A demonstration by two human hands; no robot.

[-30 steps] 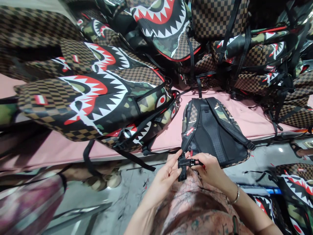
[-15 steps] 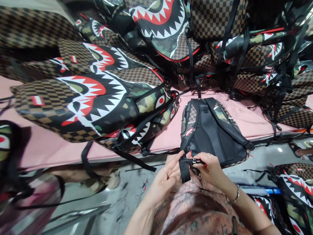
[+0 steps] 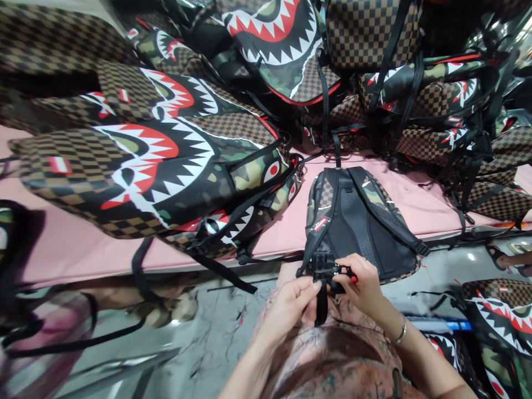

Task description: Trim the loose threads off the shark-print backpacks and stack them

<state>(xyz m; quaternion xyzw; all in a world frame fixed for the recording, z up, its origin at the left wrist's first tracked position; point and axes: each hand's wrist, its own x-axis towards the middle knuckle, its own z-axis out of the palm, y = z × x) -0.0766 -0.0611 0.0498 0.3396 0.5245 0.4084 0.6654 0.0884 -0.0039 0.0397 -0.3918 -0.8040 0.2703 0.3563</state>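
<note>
A black backpack (image 3: 353,221) with checkered and camouflage edges lies back panel up at the table's front edge. At its lower left corner my left hand (image 3: 297,296) pinches a black strap (image 3: 321,303), whose end hangs down. Just right of it, my right hand (image 3: 361,280) is closed around a small black and red tool (image 3: 343,271). The tool's tip is against the black strap and buckle area between the hands; the exact contact is too small to tell.
Shark-mouth backpacks (image 3: 166,166) are piled on the pink table (image 3: 282,221) at left, with more behind and at right. Further bags (image 3: 499,327) lie low at right. A person's foot (image 3: 499,257) shows at the right edge.
My left hand has gone from spread fingers to a pinch on the strap. The strap has shifted slightly right, and the tool has moved a little right with my right hand.
</note>
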